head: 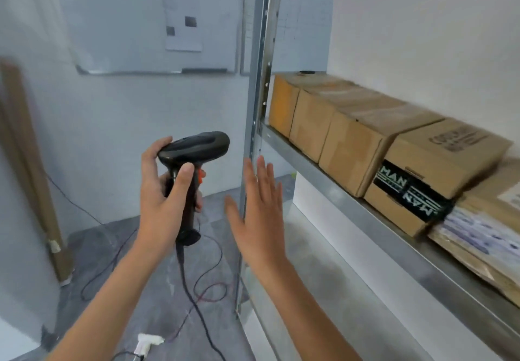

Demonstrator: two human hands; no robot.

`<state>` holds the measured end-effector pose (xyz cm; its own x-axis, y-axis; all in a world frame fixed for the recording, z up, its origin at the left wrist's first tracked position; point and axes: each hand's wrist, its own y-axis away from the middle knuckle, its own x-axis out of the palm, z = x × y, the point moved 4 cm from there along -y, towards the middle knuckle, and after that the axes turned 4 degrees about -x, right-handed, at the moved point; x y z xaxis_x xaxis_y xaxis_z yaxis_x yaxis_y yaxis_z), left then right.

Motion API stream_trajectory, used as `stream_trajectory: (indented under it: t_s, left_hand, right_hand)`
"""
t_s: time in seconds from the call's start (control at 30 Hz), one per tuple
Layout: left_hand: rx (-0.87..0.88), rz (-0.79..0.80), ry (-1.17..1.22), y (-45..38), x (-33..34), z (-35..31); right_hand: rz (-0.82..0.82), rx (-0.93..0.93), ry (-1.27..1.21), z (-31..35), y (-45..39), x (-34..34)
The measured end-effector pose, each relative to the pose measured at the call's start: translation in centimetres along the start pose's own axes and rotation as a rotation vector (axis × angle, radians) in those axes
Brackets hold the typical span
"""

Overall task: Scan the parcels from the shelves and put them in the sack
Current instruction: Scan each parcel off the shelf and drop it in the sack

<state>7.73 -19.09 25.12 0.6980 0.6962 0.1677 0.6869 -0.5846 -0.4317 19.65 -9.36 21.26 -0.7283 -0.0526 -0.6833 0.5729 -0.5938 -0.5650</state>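
Black plastic handheld barcode scanner [189, 163] with orange trigger, gripped round its handle by left hand [166, 191], handle upright, head pointing right toward metal shelf upright [257, 107]. Right hand [257, 214] flat, fingers straight, holding nothing, beside that upright. Brown cardboard parcels [351, 141] in a row on steel shelf [365, 220], long axis running away along white wall [422, 37]. Cables [202, 290] on grey floor [157, 290].

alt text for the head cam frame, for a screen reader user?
A person's left hand grips a black corded barcode scanner while the right hand is open, fingers straight, beside a metal shelf post. To the right, cardboard parcels sit in a row on a metal shelf.
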Motion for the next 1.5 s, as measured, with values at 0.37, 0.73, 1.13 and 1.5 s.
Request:
stream_trajectory:
  t_s: [0.37, 0.73, 1.13, 1.5]
  left_hand:
    - [0.055, 0.388, 0.265, -18.5, 6.3, 3.5]
    - [-0.059, 0.611, 0.499, -27.4, 8.1, 7.1]
    - [-0.135, 0.646, 0.581, -27.9, 7.2, 8.8]
    - [-0.175, 0.677, 0.601, -27.7, 5.1, 10.0]
  right_hand:
    - [-0.448, 0.079, 0.508, -0.6, -16.4, -1.4]
    - [-0.437, 0.454, 1.120, -3.1, -22.3, -0.7]
    - [-0.704, 0.559, 1.229, 1.1, -21.2, 2.4]
    - [-0.831, 0.626, 0.975, 0.9, -20.2, 2.2]
